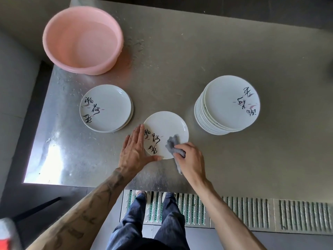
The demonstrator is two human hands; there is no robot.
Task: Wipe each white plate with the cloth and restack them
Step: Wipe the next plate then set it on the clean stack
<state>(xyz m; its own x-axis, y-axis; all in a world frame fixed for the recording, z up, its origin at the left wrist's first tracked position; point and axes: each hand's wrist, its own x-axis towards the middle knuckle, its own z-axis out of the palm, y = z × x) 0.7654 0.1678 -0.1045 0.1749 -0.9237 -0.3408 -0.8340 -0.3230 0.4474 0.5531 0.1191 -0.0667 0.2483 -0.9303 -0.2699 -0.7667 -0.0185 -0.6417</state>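
Plate point(167, 127) lay near the table's point(180, 56) front edge, between two stacks. Left hand point(134, 148) lay flat, fingers straight, against its rim, likely to stop sliding. Right hand point(191, 159) gripped the cloth point(173, 143), pressing it on the plate. I judged the short stack point(108, 107) wiped and the tall stack point(230, 103) pending.

A scuffed steel table point(198, 51) carries a single white plate point(168, 123) near its front edge. Just left of that plate sits a short stack point(110, 109) of plates, right of it a tall stack point(227, 103), and well behind it, leftward, a pink basin point(82, 40).
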